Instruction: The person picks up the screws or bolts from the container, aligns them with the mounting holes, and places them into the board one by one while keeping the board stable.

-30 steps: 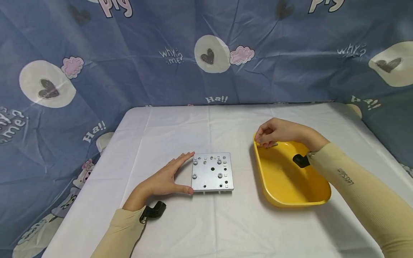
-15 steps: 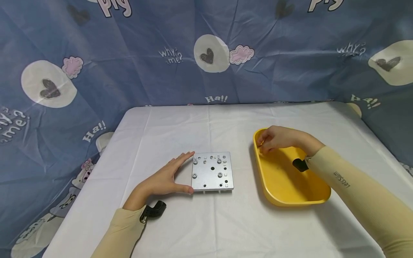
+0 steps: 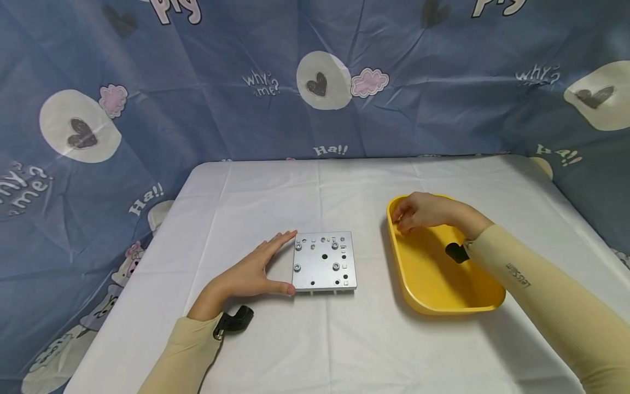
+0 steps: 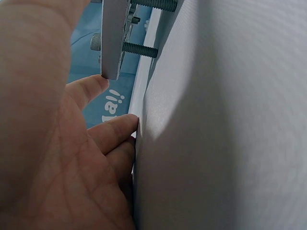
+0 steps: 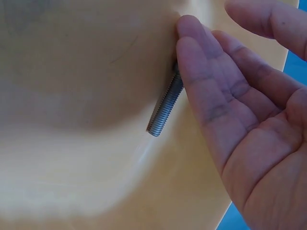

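At the head view's right, the right hand has lowered, thumb apart from straight fingers, so the bolt seems released in the yellow tray. The spread left hand touches the metal plate, centre.

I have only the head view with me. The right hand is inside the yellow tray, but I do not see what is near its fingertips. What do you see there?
Observer: The right wrist view shows a bolt in the tray, partly hidden behind the fingers of the right hand.

Operator: Thank you. And what is under the metal plate?

Observer: In the left wrist view, threaded shanks stick out from the plate on its underside.

Operator: Are all fingers of the left hand touching it?

Observer: No. One fingertip of the left hand meets its edge; the next fingers are apart from it, near the cloth.
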Demonstrator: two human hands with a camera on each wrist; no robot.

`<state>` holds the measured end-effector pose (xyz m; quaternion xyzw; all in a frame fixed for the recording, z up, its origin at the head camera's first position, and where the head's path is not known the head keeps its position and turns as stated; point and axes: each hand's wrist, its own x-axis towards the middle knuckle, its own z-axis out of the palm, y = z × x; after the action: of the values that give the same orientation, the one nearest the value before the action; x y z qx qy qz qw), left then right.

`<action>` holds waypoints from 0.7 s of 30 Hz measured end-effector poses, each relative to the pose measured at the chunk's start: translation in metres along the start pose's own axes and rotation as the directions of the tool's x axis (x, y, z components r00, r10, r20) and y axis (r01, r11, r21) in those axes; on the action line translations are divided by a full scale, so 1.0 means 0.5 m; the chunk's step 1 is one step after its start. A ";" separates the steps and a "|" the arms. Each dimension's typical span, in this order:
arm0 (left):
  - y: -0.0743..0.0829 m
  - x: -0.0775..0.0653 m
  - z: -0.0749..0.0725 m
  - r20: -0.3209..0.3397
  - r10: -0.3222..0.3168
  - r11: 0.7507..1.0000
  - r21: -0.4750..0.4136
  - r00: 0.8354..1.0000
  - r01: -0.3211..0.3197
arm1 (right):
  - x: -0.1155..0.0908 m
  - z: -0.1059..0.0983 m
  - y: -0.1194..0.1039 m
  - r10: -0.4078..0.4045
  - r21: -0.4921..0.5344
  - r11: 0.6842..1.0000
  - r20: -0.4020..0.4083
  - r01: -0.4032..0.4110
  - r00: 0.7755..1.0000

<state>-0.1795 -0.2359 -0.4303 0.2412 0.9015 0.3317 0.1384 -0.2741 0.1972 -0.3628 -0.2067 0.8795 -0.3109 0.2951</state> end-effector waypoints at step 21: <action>0.001 -0.001 -0.001 0.006 -0.013 1.000 0.009 1.000 0.013 | -0.013 0.007 0.010 0.006 0.015 1.000 0.026 -0.006 1.000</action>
<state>-0.1791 -0.2361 -0.4293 0.2367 0.9041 0.3262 0.1422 -0.2678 0.2030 -0.3660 -0.2059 0.8738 -0.3138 0.3092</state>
